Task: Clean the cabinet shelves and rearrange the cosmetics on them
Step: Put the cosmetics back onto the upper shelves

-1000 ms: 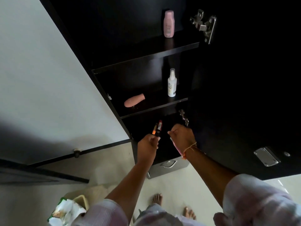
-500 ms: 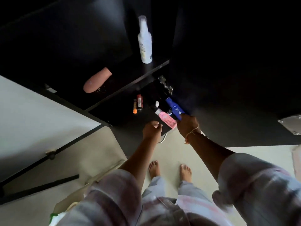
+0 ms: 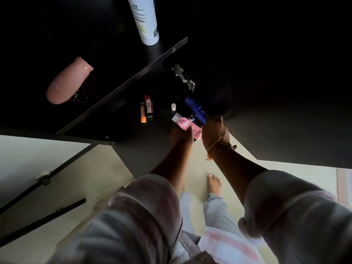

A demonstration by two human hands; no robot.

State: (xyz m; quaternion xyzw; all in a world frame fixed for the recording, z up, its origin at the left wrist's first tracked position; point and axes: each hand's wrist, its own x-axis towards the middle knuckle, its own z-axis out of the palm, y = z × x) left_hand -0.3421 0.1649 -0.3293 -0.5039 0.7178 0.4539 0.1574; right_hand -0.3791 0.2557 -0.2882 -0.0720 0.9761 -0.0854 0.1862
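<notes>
Black shelf (image 3: pixel 122 128), low in the cabinet: I judge I am mid-rearranging, setting cosmetics down here. My left hand (image 3: pixel 181 135) has its fingers curled around a pink tube (image 3: pixel 187 126); my right hand (image 3: pixel 215 133) is closed on a blue tube (image 3: pixel 197 110). Both arms reach forward, wrists near together. Two lip balms (image 3: pixel 147 108) lie just left. Next, each tube needs a clear spot before I let go.
</notes>
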